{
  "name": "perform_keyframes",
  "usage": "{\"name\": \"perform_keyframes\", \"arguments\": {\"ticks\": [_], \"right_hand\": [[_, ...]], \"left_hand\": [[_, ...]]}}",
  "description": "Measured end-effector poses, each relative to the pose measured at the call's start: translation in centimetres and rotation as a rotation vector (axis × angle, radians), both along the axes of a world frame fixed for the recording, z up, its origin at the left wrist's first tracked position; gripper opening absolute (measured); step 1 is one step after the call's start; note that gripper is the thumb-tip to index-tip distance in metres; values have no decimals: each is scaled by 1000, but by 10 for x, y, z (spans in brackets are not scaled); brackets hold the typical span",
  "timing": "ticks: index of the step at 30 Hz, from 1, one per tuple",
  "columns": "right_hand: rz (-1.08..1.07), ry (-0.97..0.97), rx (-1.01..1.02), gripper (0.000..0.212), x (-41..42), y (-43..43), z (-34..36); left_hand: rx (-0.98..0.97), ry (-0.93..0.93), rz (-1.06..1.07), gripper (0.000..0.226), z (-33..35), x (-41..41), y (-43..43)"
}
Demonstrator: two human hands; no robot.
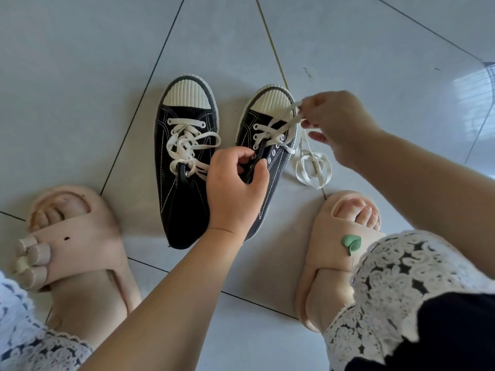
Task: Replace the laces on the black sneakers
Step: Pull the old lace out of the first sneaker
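The right-of-centre sneaker point(273, 101) lies on the tiled floor point(80, 76). Its white lace point(284, 121) crosses only the toe-end eyelets; the ankle-end ones are bare, with slack coiled just beside the shoe. The left hand point(235, 180) grips its eyelet edge, and the right hand point(340, 124) pinches the lace near the toe cap. The other sneaker point(166, 162), left of it, is fully laced. Whether this lace is going in or coming out, I cannot tell.

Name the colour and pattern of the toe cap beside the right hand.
The toe cap is cream-white, finely ribbed; head view.
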State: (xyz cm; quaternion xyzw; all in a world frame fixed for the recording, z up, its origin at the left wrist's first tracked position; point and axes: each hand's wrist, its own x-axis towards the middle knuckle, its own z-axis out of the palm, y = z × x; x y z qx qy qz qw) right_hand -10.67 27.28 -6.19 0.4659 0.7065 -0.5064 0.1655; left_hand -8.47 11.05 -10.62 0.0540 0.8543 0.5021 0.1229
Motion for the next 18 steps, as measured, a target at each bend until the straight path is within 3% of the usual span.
{"name": "perform_keyframes", "arguments": {"ticks": [2, 3, 6, 9, 11, 13, 17, 18], "right_hand": [[279, -9, 266, 14, 1, 1, -3], [402, 35, 377, 22, -3, 1, -1], [740, 220, 483, 41, -15, -9, 7], [1196, 200, 643, 32, -17, -30, 2], [1378, 188, 814, 28, -14, -33, -4], [1361, 206, 885, 27, -13, -26, -2], [735, 166, 824, 21, -26, 12, 7], [668, 179, 789, 16, -28, 19, 10]], "left_hand": [[-3, 8, -4, 20, 0, 1, 0], [-6, 14, -9, 20, 0, 1, 1], [-25, 31, -17, 20, 0, 1, 1], [-26, 27, -13, 20, 0, 0, 2], [-14, 23, -15, 20, 0, 1, 2], [-21, 31, -20, 20, 1, 1, 1], [-29, 27, -25, 21, 1, 1, 1], [-29, 27, -26, 21, 1, 1, 1]]}}
